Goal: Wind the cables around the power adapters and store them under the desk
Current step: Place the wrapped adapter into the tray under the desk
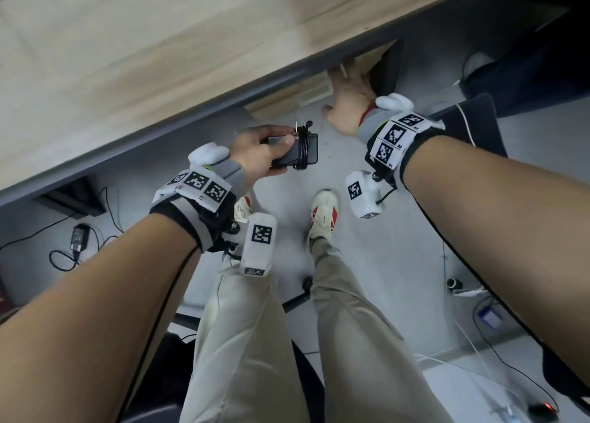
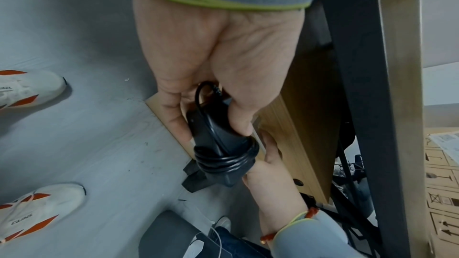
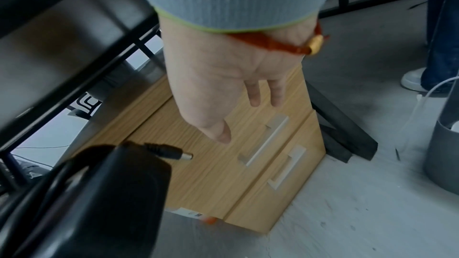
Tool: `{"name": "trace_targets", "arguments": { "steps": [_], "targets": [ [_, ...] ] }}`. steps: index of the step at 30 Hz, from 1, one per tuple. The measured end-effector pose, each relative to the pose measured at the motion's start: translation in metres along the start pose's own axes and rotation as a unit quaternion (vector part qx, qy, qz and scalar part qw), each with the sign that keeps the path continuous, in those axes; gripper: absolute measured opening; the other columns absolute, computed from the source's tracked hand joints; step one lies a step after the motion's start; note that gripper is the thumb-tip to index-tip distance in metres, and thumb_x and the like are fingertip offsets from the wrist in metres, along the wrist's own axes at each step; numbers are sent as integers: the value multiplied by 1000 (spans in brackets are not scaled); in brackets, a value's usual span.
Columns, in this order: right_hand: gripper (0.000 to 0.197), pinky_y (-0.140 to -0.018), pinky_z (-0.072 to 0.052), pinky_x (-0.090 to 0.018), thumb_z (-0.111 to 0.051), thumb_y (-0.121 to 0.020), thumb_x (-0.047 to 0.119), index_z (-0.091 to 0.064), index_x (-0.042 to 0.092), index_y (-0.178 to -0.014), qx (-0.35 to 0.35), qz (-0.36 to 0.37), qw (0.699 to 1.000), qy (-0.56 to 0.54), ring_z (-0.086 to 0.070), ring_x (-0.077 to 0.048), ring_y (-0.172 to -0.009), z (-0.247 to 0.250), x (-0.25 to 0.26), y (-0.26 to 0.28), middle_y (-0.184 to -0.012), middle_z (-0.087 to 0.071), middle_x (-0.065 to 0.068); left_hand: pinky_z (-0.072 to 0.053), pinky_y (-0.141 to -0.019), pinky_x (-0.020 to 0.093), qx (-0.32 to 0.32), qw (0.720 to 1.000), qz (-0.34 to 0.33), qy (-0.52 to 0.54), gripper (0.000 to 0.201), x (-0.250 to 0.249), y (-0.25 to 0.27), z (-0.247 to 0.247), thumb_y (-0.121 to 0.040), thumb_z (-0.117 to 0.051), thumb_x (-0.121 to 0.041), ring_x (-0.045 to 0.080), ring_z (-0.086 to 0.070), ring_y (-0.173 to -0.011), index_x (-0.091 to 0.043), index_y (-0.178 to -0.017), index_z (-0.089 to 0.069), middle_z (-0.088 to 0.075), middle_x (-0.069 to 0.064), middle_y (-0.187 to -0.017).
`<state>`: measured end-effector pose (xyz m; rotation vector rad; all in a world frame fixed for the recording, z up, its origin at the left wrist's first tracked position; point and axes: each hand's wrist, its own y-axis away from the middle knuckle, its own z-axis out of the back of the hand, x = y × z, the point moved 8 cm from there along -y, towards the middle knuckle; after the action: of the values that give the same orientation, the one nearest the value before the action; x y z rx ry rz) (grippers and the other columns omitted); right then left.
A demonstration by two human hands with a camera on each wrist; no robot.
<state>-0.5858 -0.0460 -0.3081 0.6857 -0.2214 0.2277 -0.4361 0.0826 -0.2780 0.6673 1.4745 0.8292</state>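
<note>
Left hand: the left hand [image 1: 255, 154] grips a black power adapter [image 1: 295, 153], thumb on top and fingers curled beneath it, in the air just below the desk edge [image 1: 198, 109].
Adapter: its black cable [image 2: 226, 159] is wound in several tight turns round the far end of the body (the wrap sits just past the thumb tip in the left wrist view); two metal plug prongs stick up beside the wrap in the head view.
Cable end: the barrel connector [image 3: 171, 153] pokes out free from the adapter, pointing towards the cabinet.
Right hand: the right hand [image 1: 349, 103] reaches under the desk with loosely straightened fingers and holds nothing; whether the fingertips touch the cabinet, I cannot tell.
Cabinet: a light wood drawer cabinet [image 3: 211, 174] stands on the grey floor under the desk, with two drawer fronts, each with a pale bar handle [image 3: 264, 139].
Second adapter: another black adapter [image 1: 78, 238] lies on the floor well to the left, its cable loose around it.
Person: beige trousers and white shoes with red markings [image 1: 324, 213], standing close to the desk.
</note>
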Motion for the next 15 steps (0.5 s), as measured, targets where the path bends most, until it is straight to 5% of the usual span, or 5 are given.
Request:
{"name": "trace_targets", "arguments": {
  "steps": [7, 12, 15],
  "targets": [
    [66, -111, -36, -40, -58, -87, 9, -32, 35, -141, 3, 42, 996, -77, -34, -29, -133, -13, -21, 42, -151, -20, 3, -59, -85, 37, 13, 1000, -7, 1, 22, -10, 9, -21, -96, -61, -18, 18, -64, -94, -13, -117, -66, -62, 5, -107],
    [54, -105, -38, -37, -57, -91, 19, -41, 29, -141, 52, 28, 998, -32, -39, -30, -129, -26, -39, 82, -146, -33, 1, -59, -83, 36, 23, 1000, -11, -3, 21, -12, 23, -37, -96, -62, -18, 19, -65, -96, -14, -116, -67, -63, 5, -109],
    [34, -95, -46, -35, -54, -92, 27, -59, 26, -126, 67, 20, 998, -5, -51, -30, -122, -20, -47, 98, -134, -52, -2, -60, -82, 35, 26, 1000, -11, -7, 23, -12, 29, -44, -96, -62, -17, 18, -64, -95, -13, -118, -66, -62, 5, -106]
  ]
}}
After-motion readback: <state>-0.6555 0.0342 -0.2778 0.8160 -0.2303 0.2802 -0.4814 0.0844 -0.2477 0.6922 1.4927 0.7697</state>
